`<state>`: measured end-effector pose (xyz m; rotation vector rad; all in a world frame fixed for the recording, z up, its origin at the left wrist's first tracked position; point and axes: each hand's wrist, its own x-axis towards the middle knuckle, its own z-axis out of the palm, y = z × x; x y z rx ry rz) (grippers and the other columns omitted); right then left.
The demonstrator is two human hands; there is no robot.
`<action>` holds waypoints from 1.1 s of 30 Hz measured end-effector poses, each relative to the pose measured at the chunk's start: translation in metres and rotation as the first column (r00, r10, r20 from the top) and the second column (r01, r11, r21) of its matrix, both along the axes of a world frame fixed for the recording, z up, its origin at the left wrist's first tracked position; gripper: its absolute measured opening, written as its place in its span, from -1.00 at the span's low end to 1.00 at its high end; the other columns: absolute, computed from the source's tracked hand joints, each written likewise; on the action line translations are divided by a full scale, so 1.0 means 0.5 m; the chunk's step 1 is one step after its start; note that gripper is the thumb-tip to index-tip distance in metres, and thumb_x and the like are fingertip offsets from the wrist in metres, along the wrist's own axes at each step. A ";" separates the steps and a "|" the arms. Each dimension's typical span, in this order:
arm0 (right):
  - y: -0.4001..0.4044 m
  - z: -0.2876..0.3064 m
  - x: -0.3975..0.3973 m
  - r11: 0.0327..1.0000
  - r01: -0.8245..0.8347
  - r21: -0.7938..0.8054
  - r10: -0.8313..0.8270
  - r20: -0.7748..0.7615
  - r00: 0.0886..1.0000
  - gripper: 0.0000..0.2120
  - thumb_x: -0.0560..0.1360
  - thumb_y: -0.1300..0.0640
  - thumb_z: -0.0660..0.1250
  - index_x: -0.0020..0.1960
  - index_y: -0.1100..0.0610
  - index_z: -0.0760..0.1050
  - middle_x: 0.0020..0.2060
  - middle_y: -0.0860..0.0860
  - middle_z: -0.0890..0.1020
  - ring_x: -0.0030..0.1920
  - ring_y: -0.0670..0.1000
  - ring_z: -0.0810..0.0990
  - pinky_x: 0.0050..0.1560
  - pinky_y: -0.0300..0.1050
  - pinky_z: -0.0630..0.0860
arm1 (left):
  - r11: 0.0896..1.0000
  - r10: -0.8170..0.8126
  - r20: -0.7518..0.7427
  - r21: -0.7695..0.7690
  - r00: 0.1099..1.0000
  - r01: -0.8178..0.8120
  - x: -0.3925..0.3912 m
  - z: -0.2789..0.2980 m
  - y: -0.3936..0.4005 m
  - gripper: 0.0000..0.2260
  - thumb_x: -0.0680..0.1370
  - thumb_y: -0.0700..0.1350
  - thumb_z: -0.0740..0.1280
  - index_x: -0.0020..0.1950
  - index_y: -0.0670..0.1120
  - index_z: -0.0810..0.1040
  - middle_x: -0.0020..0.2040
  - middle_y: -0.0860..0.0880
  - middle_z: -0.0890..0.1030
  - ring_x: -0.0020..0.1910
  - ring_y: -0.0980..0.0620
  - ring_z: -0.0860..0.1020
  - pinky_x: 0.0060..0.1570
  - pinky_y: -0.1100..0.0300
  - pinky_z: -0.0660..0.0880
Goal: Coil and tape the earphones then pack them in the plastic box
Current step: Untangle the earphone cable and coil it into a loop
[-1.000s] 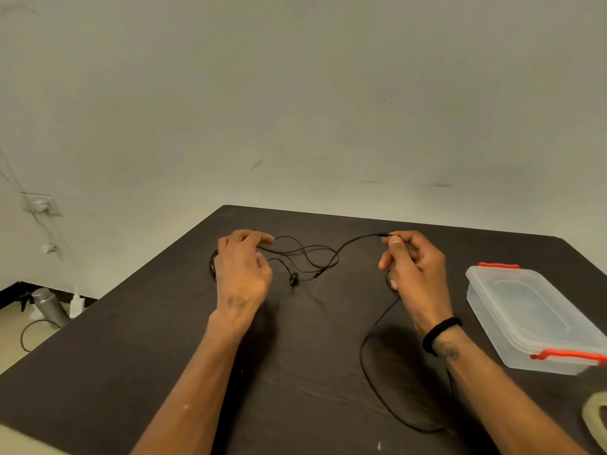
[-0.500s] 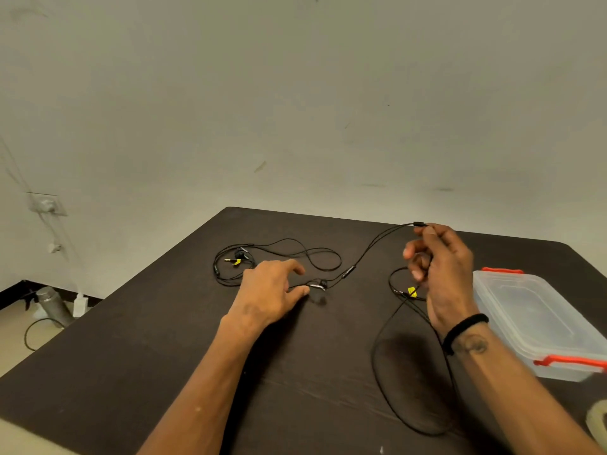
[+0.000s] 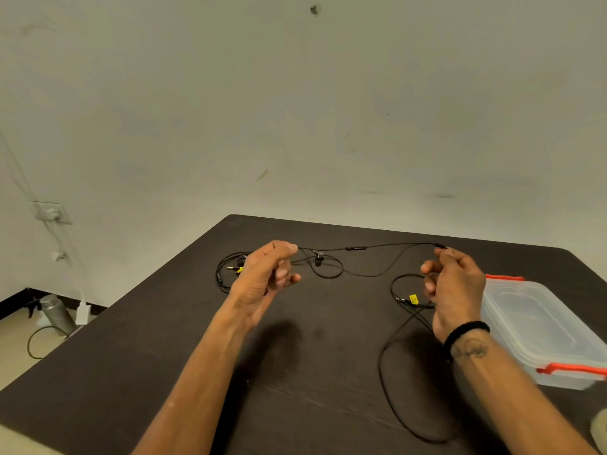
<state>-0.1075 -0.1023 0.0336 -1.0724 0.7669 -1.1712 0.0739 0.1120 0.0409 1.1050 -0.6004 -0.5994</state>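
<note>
The left hand is raised above the dark table, thumb and forefinger pinched shut on the black earphone cable; the remaining fingers are loosely curled. The right hand is likewise lifted, its fingertips closed on the far end of the same cable, beside a small dark fitting. The stretch between the two hands hangs nearly taut, with an inline remote about midway. An earbud dangles just beside the left hand, over slack loops. Further cable lies on the table: a coil with a yellow tag just beside the right hand, and a long loop running toward the near edge. A second tangle with a plug lies behind the left hand, toward the far left corner. The clear plastic box, lid on, with red clips, sits at the right edge, near the right wrist, which wears a black band.
</note>
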 end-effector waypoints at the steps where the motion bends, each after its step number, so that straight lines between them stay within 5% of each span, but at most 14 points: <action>1: -0.002 0.003 -0.002 1.000 0.019 0.022 -0.020 0.015 1.000 -0.82 0.71 0.15 0.18 0.01 0.02 0.52 -0.36 0.03 0.57 -0.54 -0.10 0.37 -0.61 -0.29 0.26 | 0.999 0.016 -0.012 0.034 1.000 -0.015 0.003 -0.002 0.003 -0.84 0.59 -0.04 0.44 -0.18 -0.02 0.64 -0.47 0.05 0.29 -0.48 0.10 0.27 -0.07 0.09 0.56; 3: -0.010 0.010 -0.010 0.997 0.052 0.048 -0.055 0.047 0.997 -0.81 0.70 0.17 0.17 0.00 0.01 0.52 -0.36 0.04 0.57 -0.53 -0.09 0.37 -0.60 -0.29 0.24 | 0.972 0.158 0.094 0.159 0.983 -0.172 0.017 -0.006 0.010 -0.75 0.54 0.13 0.48 -0.12 -0.04 0.66 -0.49 0.08 0.26 -0.49 0.11 0.25 -0.17 0.15 0.49; 6: -0.014 0.016 -0.016 0.999 0.038 0.008 -0.038 0.046 0.998 -0.83 0.70 0.16 0.19 0.02 0.03 0.54 -0.33 0.03 0.57 -0.55 -0.14 0.39 -0.60 -0.30 0.24 | 0.822 0.392 0.328 0.295 0.860 -0.487 0.033 -0.018 0.011 -0.69 0.50 0.20 0.52 -0.22 -0.03 0.66 -0.44 0.11 0.47 -0.37 0.10 0.43 -0.08 0.10 0.52; 10: 0.019 0.016 -0.001 0.978 -0.145 -0.149 0.143 -0.024 0.989 -0.84 0.72 0.13 0.23 0.04 0.07 0.57 -0.41 -0.04 0.60 -0.54 -0.14 0.37 -0.56 -0.30 0.26 | 0.528 0.378 0.755 0.299 0.536 -0.795 0.029 -0.039 0.001 -0.64 0.56 0.32 0.37 -0.03 0.04 0.68 -0.07 0.06 0.69 -0.03 0.04 0.63 0.11 -0.05 0.60; 12: 0.044 0.017 0.006 0.940 -0.266 -0.211 0.258 -0.067 0.964 -0.83 0.73 0.12 0.24 0.04 0.09 0.58 -0.40 -0.02 0.60 -0.52 -0.11 0.35 -0.54 -0.30 0.28 | 0.625 0.313 0.848 0.156 0.429 -0.765 0.012 -0.044 -0.011 -0.64 0.62 0.30 0.29 0.16 0.07 0.66 0.18 0.07 0.63 0.22 0.04 0.53 0.16 0.01 0.57; 16: 0.088 0.019 0.014 0.809 -0.503 -0.305 0.487 -0.131 0.863 -0.82 0.72 0.12 0.25 0.08 0.16 0.59 -0.35 0.06 0.59 -0.49 -0.09 0.37 -0.50 -0.29 0.32 | 0.951 0.052 0.718 0.177 0.694 -0.254 -0.074 -0.048 -0.064 -0.58 0.64 0.33 0.21 0.39 0.17 0.54 0.17 0.13 0.69 0.18 0.19 0.63 0.10 0.22 0.60; 18: 0.097 0.019 0.018 0.785 -0.530 -0.322 0.509 -0.153 0.847 -0.82 0.72 0.12 0.25 0.09 0.18 0.59 -0.36 0.06 0.59 -0.50 -0.08 0.36 -0.50 -0.28 0.32 | 0.959 -0.097 0.685 0.257 0.723 -0.115 -0.101 -0.053 -0.082 -0.60 0.62 0.35 0.22 0.24 0.13 0.62 -0.11 0.05 0.74 -0.12 0.14 0.70 -0.08 0.18 0.62; 20: 0.088 0.018 0.018 0.838 -0.467 -0.281 0.449 -0.129 0.884 -0.82 0.73 0.12 0.24 0.07 0.15 0.59 -0.37 0.04 0.59 -0.51 -0.08 0.34 -0.51 -0.28 0.30 | 0.953 -0.154 0.611 0.299 0.777 -0.047 -0.101 -0.048 -0.081 -0.64 0.63 0.26 0.30 -0.06 0.01 0.67 -0.42 0.06 0.61 -0.43 0.15 0.55 -0.37 0.29 0.48; 24: 0.039 0.014 0.005 0.958 -0.268 -0.106 0.266 -0.030 0.963 -0.81 0.73 0.13 0.21 0.02 0.08 0.57 -0.40 -0.02 0.60 -0.55 -0.11 0.33 -0.58 -0.29 0.24 | 0.959 -0.119 0.468 0.284 0.876 -0.022 -0.069 -0.022 -0.056 -0.61 0.64 0.07 0.38 -0.29 -0.13 0.56 -0.52 0.02 0.35 -0.52 0.10 0.35 -0.37 0.28 0.51; 30: -0.018 0.009 -0.008 0.990 -0.073 0.120 0.055 0.143 0.988 -0.81 0.71 0.21 0.16 -0.01 0.07 0.50 -0.38 0.01 0.55 -0.60 -0.12 0.32 -0.62 -0.30 0.15 | 0.963 0.006 0.363 0.250 0.932 -0.104 -0.027 0.007 -0.015 -0.56 0.63 0.14 0.35 -0.34 -0.09 0.51 -0.57 0.07 0.26 -0.56 0.12 0.27 -0.28 0.13 0.45; 33: -0.029 0.004 -0.011 0.985 -0.028 0.171 0.005 0.131 0.991 -0.83 0.69 0.22 0.17 0.01 0.08 0.51 -0.37 0.01 0.55 -0.60 -0.12 0.32 -0.63 -0.28 0.16 | 0.935 0.118 0.445 0.252 0.888 -0.250 -0.006 0.001 -0.004 -0.54 0.61 0.21 0.36 -0.36 -0.07 0.59 -0.54 0.02 0.33 -0.49 0.06 0.34 -0.23 0.13 0.42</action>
